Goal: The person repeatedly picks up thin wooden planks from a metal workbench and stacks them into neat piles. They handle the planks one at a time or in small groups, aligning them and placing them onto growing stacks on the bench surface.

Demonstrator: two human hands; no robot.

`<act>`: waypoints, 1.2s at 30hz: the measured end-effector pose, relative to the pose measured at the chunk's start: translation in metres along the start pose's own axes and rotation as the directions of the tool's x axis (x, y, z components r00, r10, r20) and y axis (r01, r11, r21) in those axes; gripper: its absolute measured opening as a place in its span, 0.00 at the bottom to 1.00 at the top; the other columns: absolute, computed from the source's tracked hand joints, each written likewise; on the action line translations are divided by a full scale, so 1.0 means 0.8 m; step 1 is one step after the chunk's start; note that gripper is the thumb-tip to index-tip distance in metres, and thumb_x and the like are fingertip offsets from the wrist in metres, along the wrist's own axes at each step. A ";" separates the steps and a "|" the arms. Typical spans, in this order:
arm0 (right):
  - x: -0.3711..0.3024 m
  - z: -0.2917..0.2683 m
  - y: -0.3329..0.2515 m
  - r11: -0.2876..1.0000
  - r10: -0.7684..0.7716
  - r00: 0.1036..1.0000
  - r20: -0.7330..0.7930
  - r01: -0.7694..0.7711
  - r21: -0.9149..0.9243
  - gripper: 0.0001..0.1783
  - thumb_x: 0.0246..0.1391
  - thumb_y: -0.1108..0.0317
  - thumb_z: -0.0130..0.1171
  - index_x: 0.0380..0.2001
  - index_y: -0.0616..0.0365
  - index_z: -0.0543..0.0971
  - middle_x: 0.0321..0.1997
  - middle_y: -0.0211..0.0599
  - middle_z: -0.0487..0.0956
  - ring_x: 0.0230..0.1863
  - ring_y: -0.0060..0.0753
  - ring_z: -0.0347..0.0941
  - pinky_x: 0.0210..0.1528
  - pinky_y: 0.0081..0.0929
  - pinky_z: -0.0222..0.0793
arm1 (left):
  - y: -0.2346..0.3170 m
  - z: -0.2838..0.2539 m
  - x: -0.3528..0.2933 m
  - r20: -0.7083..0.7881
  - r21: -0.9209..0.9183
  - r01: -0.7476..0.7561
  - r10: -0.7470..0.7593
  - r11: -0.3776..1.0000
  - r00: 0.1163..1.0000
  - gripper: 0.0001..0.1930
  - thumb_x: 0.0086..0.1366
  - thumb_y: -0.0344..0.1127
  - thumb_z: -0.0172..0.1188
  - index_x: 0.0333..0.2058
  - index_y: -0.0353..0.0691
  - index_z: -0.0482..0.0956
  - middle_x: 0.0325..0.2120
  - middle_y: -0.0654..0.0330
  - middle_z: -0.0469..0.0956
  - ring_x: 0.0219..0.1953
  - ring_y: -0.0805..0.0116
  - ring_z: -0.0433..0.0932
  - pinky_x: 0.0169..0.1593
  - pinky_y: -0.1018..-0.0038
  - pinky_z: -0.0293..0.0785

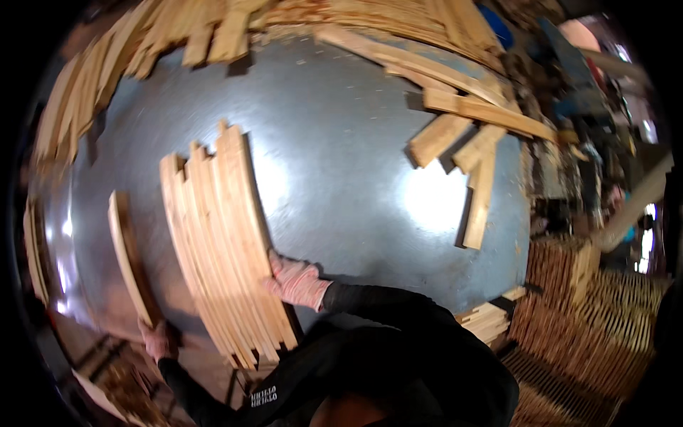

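Note:
My left hand (158,340), in a pinkish work glove, is closed round the near end of a single wooden strip (129,257). That strip stands apart, left of a row of light wooden strips (217,242) lying side by side with uneven far ends. My right hand (299,283), in a striped pinkish glove, rests against the right edge of this row, thumb and fingers apart. Both lots of wood are on a shiny grey metal table (341,178), the near ends reaching its front edge.
Loose boards (462,117) lie crossed over one another at the table's far right. Along the far side runs a pile of wooden strips (377,13), with more strips (92,92) at far left. Stacked slats (597,313) stand beyond the table at lower right.

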State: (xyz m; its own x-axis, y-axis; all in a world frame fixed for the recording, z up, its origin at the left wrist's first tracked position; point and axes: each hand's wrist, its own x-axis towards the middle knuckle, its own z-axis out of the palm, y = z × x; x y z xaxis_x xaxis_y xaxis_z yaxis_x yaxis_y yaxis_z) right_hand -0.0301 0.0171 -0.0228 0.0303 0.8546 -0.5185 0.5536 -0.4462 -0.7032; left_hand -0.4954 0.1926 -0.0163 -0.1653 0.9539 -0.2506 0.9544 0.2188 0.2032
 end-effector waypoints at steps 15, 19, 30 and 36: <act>-0.026 -0.603 0.371 0.497 0.106 0.700 -0.706 -0.653 -0.572 0.45 0.48 0.70 0.62 0.70 0.39 0.60 0.66 0.51 0.68 0.71 0.55 0.59 0.74 0.50 0.47 | 0.567 0.093 -0.268 0.043 -0.360 -0.914 0.981 0.190 0.187 0.38 0.58 0.39 0.68 0.64 0.31 0.64 0.57 0.42 0.71 0.58 0.42 0.71 0.63 0.53 0.68; -0.055 -0.567 0.346 0.483 -0.159 0.905 -0.394 -0.277 -0.831 0.27 0.44 0.69 0.60 0.52 0.50 0.76 0.44 0.39 0.79 0.49 0.50 0.75 0.55 0.48 0.69 | 0.647 0.114 -0.294 0.073 -0.510 -0.829 0.971 0.231 0.226 0.38 0.61 0.37 0.66 0.66 0.31 0.61 0.59 0.43 0.70 0.59 0.48 0.72 0.60 0.60 0.72; -0.231 -0.179 0.210 0.928 -0.362 0.844 -0.396 0.288 -0.234 0.37 0.40 0.60 0.72 0.56 0.60 0.74 0.63 0.51 0.70 0.67 0.55 0.62 0.71 0.51 0.57 | 0.645 0.240 -0.323 0.729 -0.641 0.008 0.605 0.768 0.319 0.27 0.69 0.47 0.58 0.59 0.34 0.72 0.36 0.57 0.80 0.35 0.70 0.77 0.42 0.75 0.76; -0.207 -0.100 0.217 0.728 0.526 0.649 -0.550 -0.010 0.685 0.39 0.43 0.63 0.77 0.57 0.64 0.71 0.56 0.45 0.77 0.54 0.43 0.74 0.58 0.39 0.71 | 0.589 0.240 -0.361 0.455 -0.818 0.052 0.589 0.573 0.668 0.24 0.71 0.38 0.58 0.61 0.34 0.71 0.48 0.55 0.79 0.46 0.71 0.75 0.53 0.75 0.73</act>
State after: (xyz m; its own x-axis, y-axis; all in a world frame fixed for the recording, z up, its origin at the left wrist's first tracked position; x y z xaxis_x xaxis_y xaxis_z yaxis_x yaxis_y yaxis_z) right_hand 0.1277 -0.1803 -0.0202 0.7681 0.4661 -0.4390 -0.1676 -0.5153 -0.8405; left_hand 0.0496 -0.0192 -0.0302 0.5649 0.6727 -0.4780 0.3344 0.3430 0.8778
